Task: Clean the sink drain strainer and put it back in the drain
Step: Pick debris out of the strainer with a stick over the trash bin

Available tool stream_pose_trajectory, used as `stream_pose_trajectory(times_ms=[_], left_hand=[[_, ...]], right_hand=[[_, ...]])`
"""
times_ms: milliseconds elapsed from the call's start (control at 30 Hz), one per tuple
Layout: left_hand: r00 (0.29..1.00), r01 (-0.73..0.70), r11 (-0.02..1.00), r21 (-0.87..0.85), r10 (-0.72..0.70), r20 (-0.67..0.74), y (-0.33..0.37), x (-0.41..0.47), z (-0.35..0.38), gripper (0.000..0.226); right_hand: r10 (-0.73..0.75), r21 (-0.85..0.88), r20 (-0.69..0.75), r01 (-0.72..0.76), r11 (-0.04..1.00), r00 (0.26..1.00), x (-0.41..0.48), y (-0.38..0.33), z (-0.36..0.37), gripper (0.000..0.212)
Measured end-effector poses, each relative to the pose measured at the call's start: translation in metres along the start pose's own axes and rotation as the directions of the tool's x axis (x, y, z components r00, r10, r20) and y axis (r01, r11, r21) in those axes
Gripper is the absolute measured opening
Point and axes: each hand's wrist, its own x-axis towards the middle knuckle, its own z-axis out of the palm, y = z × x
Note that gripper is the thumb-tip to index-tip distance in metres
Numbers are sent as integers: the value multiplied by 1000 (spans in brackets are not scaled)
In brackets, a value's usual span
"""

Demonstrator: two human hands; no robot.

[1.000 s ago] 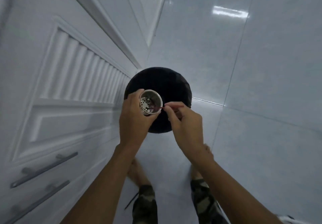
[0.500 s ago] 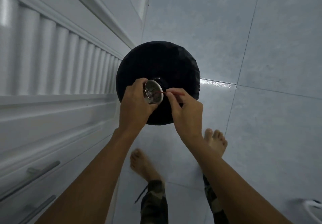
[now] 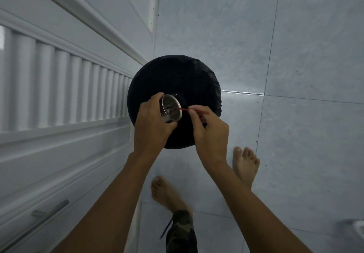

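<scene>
My left hand (image 3: 150, 126) grips a small round metal sink strainer (image 3: 171, 108), tilted so its perforated inside faces right. My right hand (image 3: 208, 132) pinches a thin red stick (image 3: 194, 111) whose tip pokes into the strainer's cup. Both hands hover over a round bin lined with a black bag (image 3: 189, 75) that stands on the floor. The sink and its drain are out of sight.
White cabinet doors (image 3: 59, 95) with metal bar handles (image 3: 50, 212) run along the left. Pale glossy floor tiles (image 3: 295, 55) fill the right. My bare feet (image 3: 245, 164) stand just behind the bin. A white object (image 3: 359, 228) shows at the lower right edge.
The view has tipped further down, bringing my feet into sight. The strainer has turned to face more to the right, and the red stick's tip now reaches inside it.
</scene>
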Motion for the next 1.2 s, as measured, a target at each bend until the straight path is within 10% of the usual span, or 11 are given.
stream_pose_trajectory(times_ms=[500, 833, 933, 1100, 1200], left_hand=[[981, -159, 987, 37, 154, 115, -23, 3, -10, 75], [959, -268, 947, 175, 245, 142, -29, 10, -11, 70], [953, -280, 936, 213, 244, 181, -32, 16, -11, 72], [949, -277, 927, 251, 223, 224, -32, 20, -10, 78], [944, -294, 921, 257, 237, 231, -33, 23, -9, 75]], right_hand=[[-13, -134, 104, 27, 991, 994, -12, 13, 10, 20], [310, 262, 33, -308, 915, 950, -9, 27, 14, 14], [334, 349, 231, -398, 848, 914, -7, 29, 14, 14], [332, 320, 54, -331, 888, 942, -3, 27, 15, 11], [277, 333, 222, -340, 879, 935, -1, 24, 17, 9]])
